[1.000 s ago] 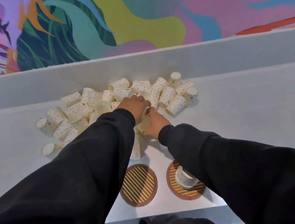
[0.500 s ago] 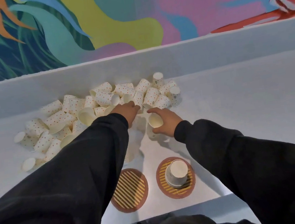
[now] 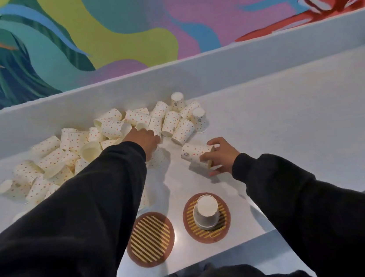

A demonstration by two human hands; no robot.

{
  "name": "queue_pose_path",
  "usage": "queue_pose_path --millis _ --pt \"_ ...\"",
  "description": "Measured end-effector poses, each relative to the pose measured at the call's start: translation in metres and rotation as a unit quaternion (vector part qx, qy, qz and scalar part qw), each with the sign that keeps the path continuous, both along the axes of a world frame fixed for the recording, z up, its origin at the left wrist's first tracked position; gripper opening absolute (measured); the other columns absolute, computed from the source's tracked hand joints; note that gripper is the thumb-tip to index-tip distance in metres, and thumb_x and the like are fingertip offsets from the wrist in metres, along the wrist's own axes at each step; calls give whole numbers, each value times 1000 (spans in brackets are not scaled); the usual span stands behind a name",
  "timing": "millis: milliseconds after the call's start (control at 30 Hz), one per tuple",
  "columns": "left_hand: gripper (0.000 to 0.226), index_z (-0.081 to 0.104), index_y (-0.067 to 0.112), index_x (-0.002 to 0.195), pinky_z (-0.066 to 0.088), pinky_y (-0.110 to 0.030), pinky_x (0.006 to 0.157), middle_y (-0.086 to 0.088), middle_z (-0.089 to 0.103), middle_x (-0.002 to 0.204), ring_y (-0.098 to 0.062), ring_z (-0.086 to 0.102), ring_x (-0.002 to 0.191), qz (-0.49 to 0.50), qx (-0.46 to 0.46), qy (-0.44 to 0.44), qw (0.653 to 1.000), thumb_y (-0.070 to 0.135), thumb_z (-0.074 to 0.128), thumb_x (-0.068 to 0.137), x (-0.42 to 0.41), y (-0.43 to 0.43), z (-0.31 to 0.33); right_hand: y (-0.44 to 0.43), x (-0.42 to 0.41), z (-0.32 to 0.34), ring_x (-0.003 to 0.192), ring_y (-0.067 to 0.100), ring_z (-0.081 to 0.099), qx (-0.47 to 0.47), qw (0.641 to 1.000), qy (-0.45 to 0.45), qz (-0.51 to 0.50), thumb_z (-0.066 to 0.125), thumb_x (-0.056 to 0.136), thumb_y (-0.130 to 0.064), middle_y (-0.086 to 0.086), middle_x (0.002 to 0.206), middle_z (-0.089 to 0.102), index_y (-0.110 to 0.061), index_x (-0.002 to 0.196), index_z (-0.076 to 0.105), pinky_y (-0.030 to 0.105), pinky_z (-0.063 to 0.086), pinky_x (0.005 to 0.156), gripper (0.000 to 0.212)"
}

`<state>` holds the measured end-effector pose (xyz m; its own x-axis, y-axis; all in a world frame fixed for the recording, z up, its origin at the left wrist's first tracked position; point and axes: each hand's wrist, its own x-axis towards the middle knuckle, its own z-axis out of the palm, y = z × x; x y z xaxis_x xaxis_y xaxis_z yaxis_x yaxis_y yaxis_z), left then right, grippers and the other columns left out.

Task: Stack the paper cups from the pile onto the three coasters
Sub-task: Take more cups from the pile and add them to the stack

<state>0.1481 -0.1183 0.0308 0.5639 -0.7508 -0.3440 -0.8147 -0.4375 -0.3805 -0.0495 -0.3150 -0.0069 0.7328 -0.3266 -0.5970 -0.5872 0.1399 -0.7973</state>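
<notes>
A bright painted wall (image 3: 161,14) backs the long white table (image 3: 290,125). From nine to twelve o'clock on it sprawls the pile (image 3: 111,128) of dotted paper cups. At six o'clock lie two striped coasters: the left coaster (image 3: 150,239) is bare and the right coaster (image 3: 225,224) carries an upturned cup (image 3: 206,211). The left hand (image 3: 146,140) reaches into the pile at eleven o'clock, fingertips hidden among cups, so I cannot tell its grip. At one o'clock from the coasters, the right hand (image 3: 221,156) curls thumb and fingers round a tipped cup (image 3: 195,155) lying on its side.

White paper cups (image 3: 183,131) carry orange dots. Brown coasters (image 3: 150,239) show yellow and dark stripes on a pale grey table (image 3: 290,125). Sleeves (image 3: 83,219) are black; the wall mural (image 3: 161,14) mixes pink, green, teal, red.
</notes>
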Motion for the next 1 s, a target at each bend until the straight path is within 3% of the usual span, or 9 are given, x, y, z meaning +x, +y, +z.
queue_pose_path --millis 133,267,433,567,667,733,833,900,1000 --pt "61 47 28 142 47 -41 96 -1 58 128 -25 57 115 62 -139 88 984 29 68 85 -14 -1 5 -7 -10 1 108 40 70 86 996 -11 -37 76 88 -14 20 127 63 -11 137 54 55 62 87 53" --pt "53 61 25 125 51 -39 91 1 54 114 -23 58 105 128 -347 210 905 28 80 75 -35 2 26 -8 -27 14 109 30 68 65 994 -63 -57 77 89 -24 16 125 69 -15 125 63 45 56 93 40" --pt "37 67 35 107 48 -24 87 2 62 116 -13 60 106 174 -517 385 744 35 78 72 -84 26 59 -3 -57 40 116 38 68 139 977 -136 -87 75 92 -11 17 126 69 -10 134 59 46 61 91 45" --pt "51 65 23 116 53 -35 97 -1 66 122 -20 63 115 164 -556 470 666 40 74 69 -127 43 66 13 -84 60 111 37 72 152 972 -172 -56 74 91 -7 16 126 71 -7 137 56 53 60 93 50" --pt "57 60 12 122 60 -42 86 -9 67 124 -27 65 114 179 -599 507 594 32 73 70 -150 43 62 23 -98 66 108 40 73 178 963 -187 -80 72 92 -6 18 128 69 -10 137 54 55 62 87 49" --pt "59 58 14 124 62 -42 77 -11 69 120 -30 66 109 200 -627 523 541 29 75 70 -161 39 58 27 -103 68 108 41 73 194 956 -197 -101 72 91 -5 19 129 68 -9 138 53 52 63 85 51" --pt "77 55 24 135 59 -45 89 -14 67 124 -32 66 113 231 -645 543 485 25 89 66 -172 29 46 32 -107 70 107 41 73 193 953 -207 -105 74 88 -6 19 129 69 -8 139 53 49 65 81 55" --pt "85 56 19 135 56 -49 94 -16 63 131 -33 64 119 264 -660 572 410 19 94 59 -180 22 42 35 -107 72 107 40 73 180 955 -212 -102 77 83 -11 18 128 69 -8 139 53 51 64 83 60" --pt "70 60 7 129 56 -41 90 -15 68 124 -29 65 117 297 -666 624 281 10 86 64 -188 16 48 36 -108 74 108 37 73 153 959 -212 -113 78 84 -16 15 126 71 -11 136 55 54 61 88 57"
